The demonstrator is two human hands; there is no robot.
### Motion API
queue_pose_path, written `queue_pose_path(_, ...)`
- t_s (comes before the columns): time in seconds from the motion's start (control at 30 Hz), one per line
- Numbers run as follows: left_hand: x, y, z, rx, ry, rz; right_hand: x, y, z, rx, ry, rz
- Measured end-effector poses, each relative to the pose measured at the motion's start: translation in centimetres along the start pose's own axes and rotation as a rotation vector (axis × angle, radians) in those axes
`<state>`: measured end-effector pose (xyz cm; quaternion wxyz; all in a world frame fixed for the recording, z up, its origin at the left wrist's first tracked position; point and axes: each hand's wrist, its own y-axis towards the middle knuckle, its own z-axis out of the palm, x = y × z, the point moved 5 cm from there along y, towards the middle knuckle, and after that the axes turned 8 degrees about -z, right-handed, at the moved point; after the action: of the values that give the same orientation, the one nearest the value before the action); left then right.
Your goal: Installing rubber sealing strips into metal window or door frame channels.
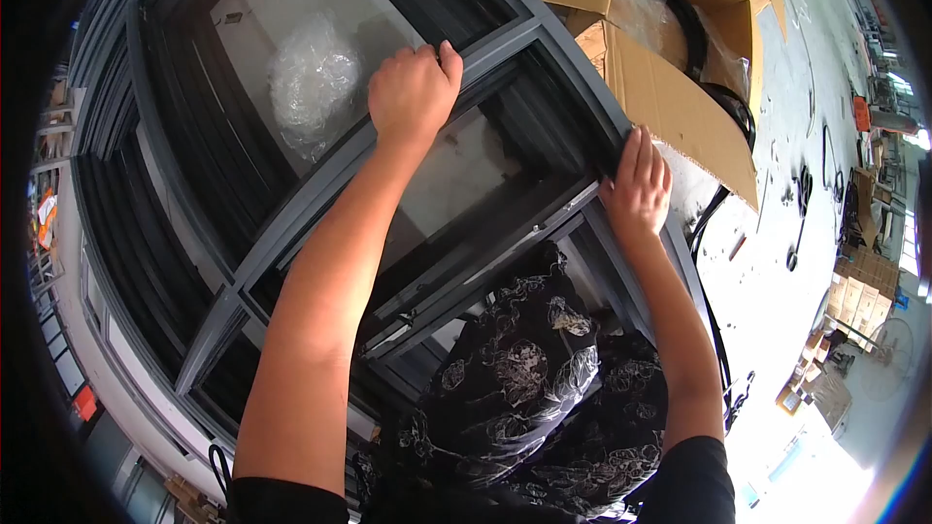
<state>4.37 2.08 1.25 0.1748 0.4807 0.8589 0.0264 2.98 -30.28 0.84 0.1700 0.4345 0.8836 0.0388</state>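
A stack of dark grey metal window frames [335, 180] with crossbars lies before me, reaching from the left to the centre. My left hand [416, 92] is closed over a crossbar near the far side, its thumb pointing up. Whether a thin strip lies beneath those fingers is hidden. My right hand [641, 184] straddles the right outer edge of the top frame, thumb on the inner side and fingers stretched along the outer side. Between the bars, crumpled clear plastic [316, 78] shows on a pale surface below.
An open cardboard box [680, 87] stands beyond the right edge, holding clear plastic and coiled black strip [691, 34]. Black strips and scraps lie on the pale floor [767, 223] at right. Stacked cartons [859, 303] stand farther off. My patterned dark clothing [524, 378] is close against the frames.
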Motion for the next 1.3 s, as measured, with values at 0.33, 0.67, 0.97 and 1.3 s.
queue_pose_path(0.33, 0.1, 0.1, -0.4, -0.029, -0.005, 0.017, 2.2, 3.8, -1.0, -0.181, -0.009, -0.007)
queue_pose_path(0.67, -0.2, 0.1, -0.6, -0.036, -0.023, 0.011, 2.7, 7.6, -0.7, -0.054, 0.218, 0.125)
queue_pose_path(0.97, 0.3, 0.1, 0.0, 0.042, -0.015, -0.032, 2.0, 7.9, -0.3, -0.09, 0.302, 0.205)
queue_pose_path(1.3, 0.2, 0.9, 0.0, 0.049, -0.008, -0.038, -3.7, -9.5, -3.0, 0.021, 0.075, 0.25)
